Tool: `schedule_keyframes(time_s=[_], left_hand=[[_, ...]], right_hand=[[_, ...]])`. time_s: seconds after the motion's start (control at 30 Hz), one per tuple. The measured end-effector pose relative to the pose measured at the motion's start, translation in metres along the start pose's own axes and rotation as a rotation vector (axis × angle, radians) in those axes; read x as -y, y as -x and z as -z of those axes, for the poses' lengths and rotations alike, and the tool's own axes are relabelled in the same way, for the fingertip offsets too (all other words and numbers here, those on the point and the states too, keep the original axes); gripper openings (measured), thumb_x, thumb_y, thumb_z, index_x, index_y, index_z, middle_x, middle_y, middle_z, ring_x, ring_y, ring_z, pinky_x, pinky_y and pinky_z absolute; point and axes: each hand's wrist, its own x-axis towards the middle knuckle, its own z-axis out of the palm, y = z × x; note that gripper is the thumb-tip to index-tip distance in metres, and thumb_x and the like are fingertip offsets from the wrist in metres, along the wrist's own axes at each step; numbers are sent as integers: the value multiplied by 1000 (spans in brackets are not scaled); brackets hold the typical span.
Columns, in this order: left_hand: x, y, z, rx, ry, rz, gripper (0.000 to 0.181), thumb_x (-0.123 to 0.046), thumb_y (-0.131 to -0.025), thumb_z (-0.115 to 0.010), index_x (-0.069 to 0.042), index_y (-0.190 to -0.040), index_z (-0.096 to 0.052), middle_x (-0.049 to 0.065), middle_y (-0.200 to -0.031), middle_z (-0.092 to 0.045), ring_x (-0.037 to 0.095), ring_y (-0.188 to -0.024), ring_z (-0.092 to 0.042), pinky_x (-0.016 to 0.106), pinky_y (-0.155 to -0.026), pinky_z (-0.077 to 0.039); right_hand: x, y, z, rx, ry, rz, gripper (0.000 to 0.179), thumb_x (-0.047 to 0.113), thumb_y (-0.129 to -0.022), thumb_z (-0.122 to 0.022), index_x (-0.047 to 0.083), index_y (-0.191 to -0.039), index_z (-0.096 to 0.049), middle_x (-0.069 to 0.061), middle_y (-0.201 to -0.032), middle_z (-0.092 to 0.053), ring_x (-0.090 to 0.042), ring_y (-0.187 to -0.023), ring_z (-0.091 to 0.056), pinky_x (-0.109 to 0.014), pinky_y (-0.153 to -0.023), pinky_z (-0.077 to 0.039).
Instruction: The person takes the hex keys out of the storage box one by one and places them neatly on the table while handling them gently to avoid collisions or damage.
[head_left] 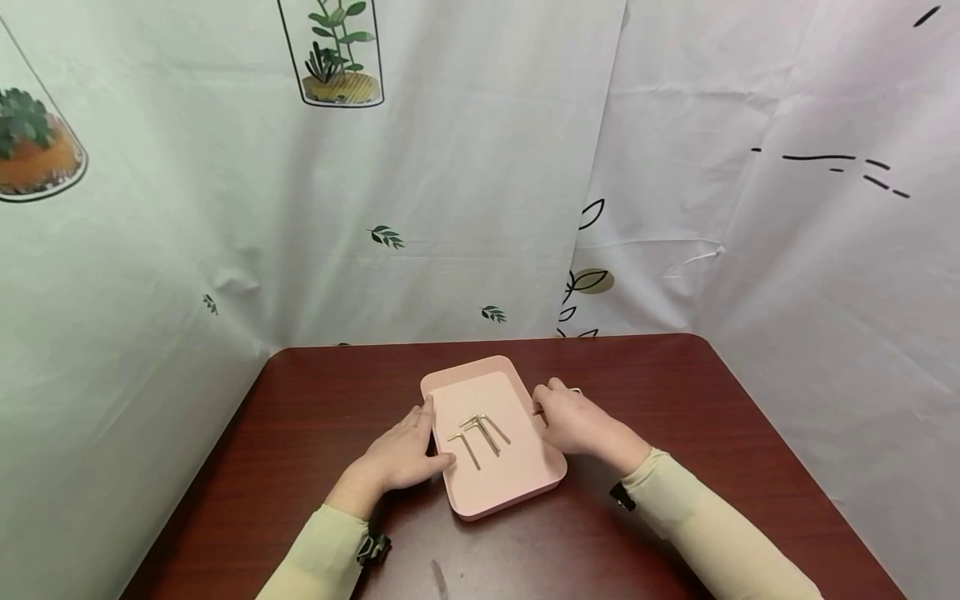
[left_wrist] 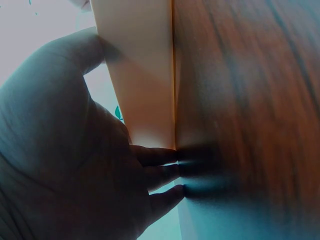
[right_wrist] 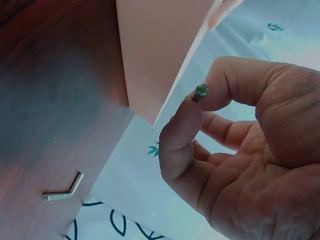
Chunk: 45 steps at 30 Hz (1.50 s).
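Note:
A pink tray (head_left: pixel 498 492) lies slightly turned on the table, with several L-shaped hex keys (head_left: pixel 490 440) inside. My left hand (head_left: pixel 401 450) holds the tray's left side, thumb over the rim and fingers along the outer wall; the left wrist view shows those fingertips low against the wall (left_wrist: pixel 145 100). Just outside the tray's right side, my right hand (head_left: pixel 577 421) pinches a hex key (right_wrist: pixel 201 91) between thumb and index finger, its hexagonal end facing the right wrist camera. Most of that key is hidden by the fingers. Another hex key (right_wrist: pixel 67 191) rests on the table beyond the right hand.
The dark red wooden table (head_left: pixel 352 375) extends around the tray. White patterned cloth (head_left: pixel 480 208) hangs behind it and along both sides. Black straps (head_left: pixel 372 550) sit at both wrists, over pale sleeves.

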Motion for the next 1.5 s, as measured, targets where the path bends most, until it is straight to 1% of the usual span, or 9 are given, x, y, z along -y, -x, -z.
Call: schedule_keyframes(time_s=[0.2, 0.3, 0.4, 0.57, 0.67, 0.97, 1.17, 1.37, 1.5], left_hand=[[0, 1, 0, -8, 3, -7, 114, -54, -100, -71, 12, -173, -13, 33, -176, -28, 47, -165, -29, 57, -130, -34], [-1, 2, 0, -8, 6, -7, 114, -54, -100, -72, 12, -173, -13, 33, -176, -29, 47, -165, -29, 57, -130, -34], [-1, 2, 1, -8, 5, -7, 114, -54, -100, -72, 12, -173, -14, 33, -176, -29, 47, -165, -29, 57, -130, -34], [-2, 2, 2, -10, 4, -10, 115, -54, -99, -72, 13, -172, -14, 34, -175, -30, 48, -165, -30, 57, -130, -34], [-2, 2, 2, -11, 3, -12, 114, -53, -99, -73, 13, -172, -14, 34, -175, -30, 48, -165, -30, 57, -130, -34], [-2, 1, 2, -6, 1, -10, 114, -52, -100, -72, 12, -173, -13, 33, -176, -30, 47, -165, -30, 57, -130, -34], [-1, 1, 1, -7, 5, -10, 115, -53, -100, -72, 12, -173, -13, 33, -176, -30, 47, -165, -30, 57, -130, -35], [0, 0, 0, -5, 2, -12, 114, -54, -100, -71, 12, -173, -13, 33, -176, -29, 47, -165, -30, 57, -131, -34], [0, -1, 0, -3, -8, -10, 112, -53, -101, -70, 11, -173, -13, 32, -177, -28, 46, -166, -28, 56, -131, -32]], right_hand=[[-7, -1, 1, 18, 0, -16, 20, -2, -87, -77, 7, -101, -66, -6, -96, -51, -23, -74, -54, -40, -71, -51], [-11, -1, 2, 20, -10, -25, 25, -3, -83, -77, 7, -101, -64, -7, -97, -50, -22, -72, -54, -38, -68, -50], [-14, -1, 3, 23, -26, -34, 28, -5, -81, -76, 10, -100, -62, -7, -98, -50, -21, -71, -54, -37, -67, -49], [-21, -2, 4, 20, -37, -36, 28, -6, -80, -73, 10, -100, -62, -7, -98, -51, -21, -72, -54, -37, -67, -49], [-25, -2, 4, 13, -24, -40, 27, -5, -81, -72, 10, -101, -63, -7, -98, -51, -21, -73, -55, -37, -68, -51], [-34, -3, 5, 8, -7, -61, 26, -3, -82, -76, 7, -103, -65, -8, -98, -52, -22, -74, -56, -39, -71, -53], [-45, -5, 4, 7, -1, -74, 26, -3, -81, -77, 7, -102, -65, -9, -98, -53, -24, -77, -58, -41, -73, -55], [-56, -8, 4, 19, 5, -100, 27, -1, -81, -80, 7, -102, -64, -10, -98, -54, -24, -78, -59, -42, -75, -55], [-66, -11, 3, 11, 17, -111, 29, 0, -80, -82, 8, -101, -65, -10, -98, -55, -24, -79, -59, -43, -76, -56]])
